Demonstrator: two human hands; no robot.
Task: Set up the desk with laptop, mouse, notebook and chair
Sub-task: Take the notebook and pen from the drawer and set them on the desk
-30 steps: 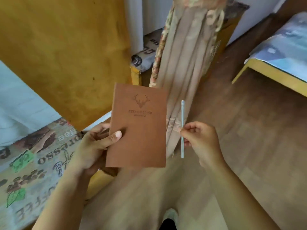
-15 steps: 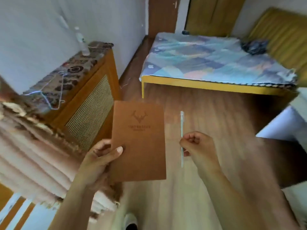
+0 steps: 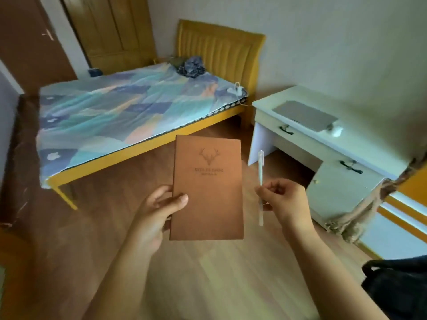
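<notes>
Head view showed the left hand [image 3: 157, 218] gripping a brown notebook [image 3: 208, 190] by its lower left edge, thumb pressed across the cover and fingers curled behind, so the book stood upright in the air over the wooden floor [image 3: 203, 273]. The right hand [image 3: 285, 200] pinched a clear pen [image 3: 261, 181] near its middle between thumb and curled fingers, the pen held upright just beside the notebook's right edge and not touching it. Well apart, at the right, stood the white worktop [image 3: 360, 144], carrying a closed grey laptop [image 3: 305, 117] with a white mouse [image 3: 336, 131] just beside its near corner. A dark shape at the lower right corner may have been the chair [image 3: 397, 289]; I could not tell for certain.

The notebook looked light, thin and fairly stiff, with a matte cover that should not slip; an edge grip like this one seemed enough, and it could likely be laid flat on the bare worktop in front of the laptop. The pen looked light and smooth, apt to roll once released.

Compared with half a second before, both grips were unchanged, but the view had swung right: the bed [image 3: 129, 116] had shifted left, the cabinet and curtain on the left were gone, and the worktop had come into sight.
</notes>
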